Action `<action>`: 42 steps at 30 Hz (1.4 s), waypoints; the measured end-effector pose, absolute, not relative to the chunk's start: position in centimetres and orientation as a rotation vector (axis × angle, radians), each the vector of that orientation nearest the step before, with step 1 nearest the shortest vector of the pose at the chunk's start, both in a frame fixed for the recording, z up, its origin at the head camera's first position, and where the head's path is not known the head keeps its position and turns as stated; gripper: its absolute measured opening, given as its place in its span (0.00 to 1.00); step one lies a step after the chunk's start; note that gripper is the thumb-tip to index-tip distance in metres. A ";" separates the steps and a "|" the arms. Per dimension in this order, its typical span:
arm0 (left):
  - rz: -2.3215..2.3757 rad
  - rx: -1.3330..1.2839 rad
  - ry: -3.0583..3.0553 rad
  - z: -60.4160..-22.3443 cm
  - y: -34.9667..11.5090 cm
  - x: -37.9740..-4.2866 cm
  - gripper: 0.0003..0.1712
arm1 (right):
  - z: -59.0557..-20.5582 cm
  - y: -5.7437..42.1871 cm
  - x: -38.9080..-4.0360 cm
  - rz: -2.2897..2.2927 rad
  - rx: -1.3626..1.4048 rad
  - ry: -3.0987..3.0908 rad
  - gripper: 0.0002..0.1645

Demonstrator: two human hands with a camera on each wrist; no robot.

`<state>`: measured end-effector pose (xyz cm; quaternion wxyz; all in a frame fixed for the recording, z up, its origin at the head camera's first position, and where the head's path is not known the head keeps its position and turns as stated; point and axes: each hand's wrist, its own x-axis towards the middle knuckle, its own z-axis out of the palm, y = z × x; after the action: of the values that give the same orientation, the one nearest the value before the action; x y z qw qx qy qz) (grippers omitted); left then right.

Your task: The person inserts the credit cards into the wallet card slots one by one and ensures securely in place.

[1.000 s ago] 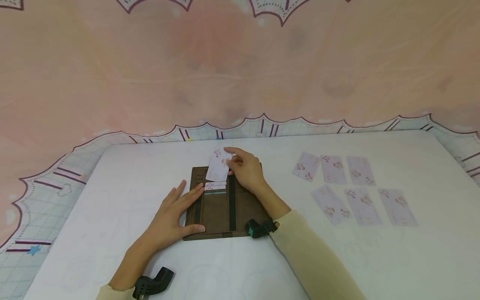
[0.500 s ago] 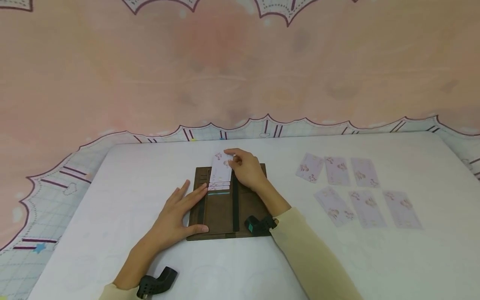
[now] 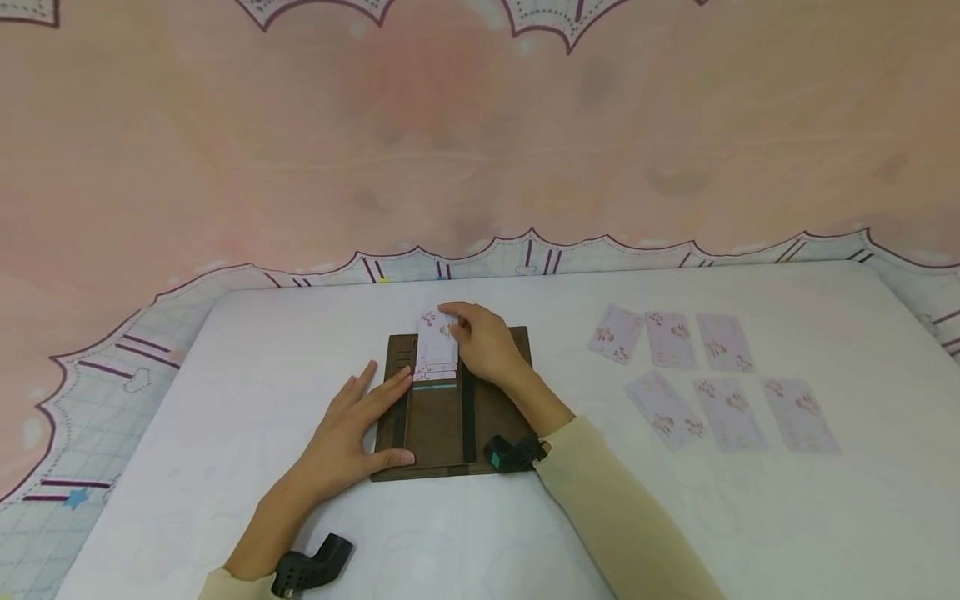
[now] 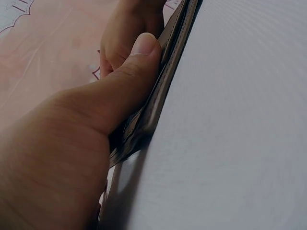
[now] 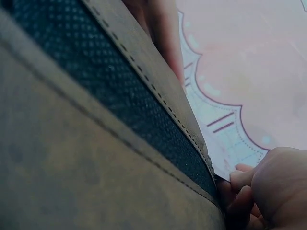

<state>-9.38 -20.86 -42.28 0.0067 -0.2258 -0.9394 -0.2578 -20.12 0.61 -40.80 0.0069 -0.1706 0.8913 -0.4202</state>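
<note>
Pinching a card (image 3: pixel 435 342) with the right hand (image 3: pixel 483 342) across the far edge of the wallet (image 3: pixel 435 425); resting the left hand (image 3: pixel 341 437), with spread fingers, on its left edge; six cards (image 3: pixel 670 340) toward the right edge of the table (image 3: pixel 750 525)

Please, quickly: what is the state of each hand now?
Left hand: open, resting on the brown, leather-like rectangular wallet.
Right hand: closed, pinching the white, pink-printed rectangular card by its edge.

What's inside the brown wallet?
In the wallet, two card strips peek out above a blue line. Another card, pinched by the right hand, sticks up above them. The brown panel covers whatever lies lower, so I can't see that.
</note>
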 end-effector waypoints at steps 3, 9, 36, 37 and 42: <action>-0.803 -0.719 -2.933 -42.3 -20.9 -9.4 0.55 | -40.8 0.7 -20.1 -1.309 -0.546 2.791 0.20; -0.797 -0.715 -2.946 -42.2 -20.9 -9.4 0.55 | -40.9 0.8 -19.9 -1.298 -0.563 2.767 0.21; -0.805 -0.719 -2.920 -42.4 -21.1 -9.3 0.54 | -40.9 0.8 -19.6 -1.227 -0.683 2.788 0.19; -0.802 -0.720 -2.919 -42.4 -21.1 -9.4 0.54 | -40.9 0.8 -19.6 -1.230 -0.683 2.789 0.19; -0.795 -0.715 -2.927 -42.4 -21.0 -9.4 0.55 | -41.0 1.0 -19.6 -1.237 -0.687 2.793 0.19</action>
<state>-9.39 -20.96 -42.42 0.0127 -0.2293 -0.9392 -0.2551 -19.58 1.02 -41.00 0.0054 -0.2195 0.8920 -0.3951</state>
